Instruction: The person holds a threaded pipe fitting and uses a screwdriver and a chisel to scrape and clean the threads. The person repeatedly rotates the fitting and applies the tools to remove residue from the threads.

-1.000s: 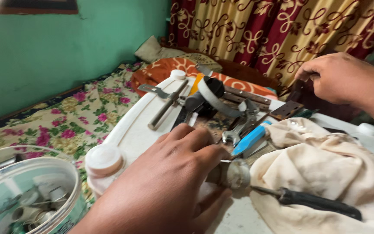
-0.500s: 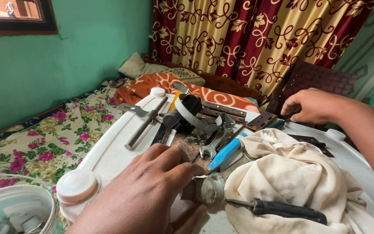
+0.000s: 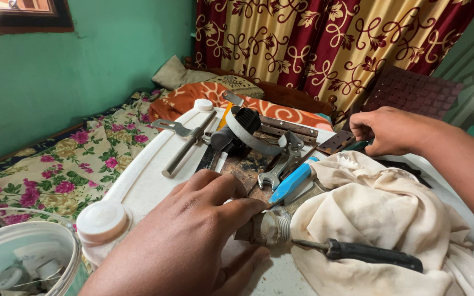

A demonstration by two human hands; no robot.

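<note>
While white tabletop [image 3: 149, 181] carries tool clutter at frame centre, cream cloth [image 3: 390, 219] heaps at lower right, likely kept there for wiping. Left hand [image 3: 187, 241], lower centre, closes fingers around threaded metal fitting [image 3: 267, 227], pinning it against tabletop just beside cloth. Right hand [image 3: 393, 130], upper right, curls narrow over small dark item; grip hidden, cannot tell what. Black-handled screwdriver [image 3: 368, 252] rests on cloth. Blue-handled tool [image 3: 292, 181] and wrench [image 3: 275, 172] lie close to fitting.
</note>
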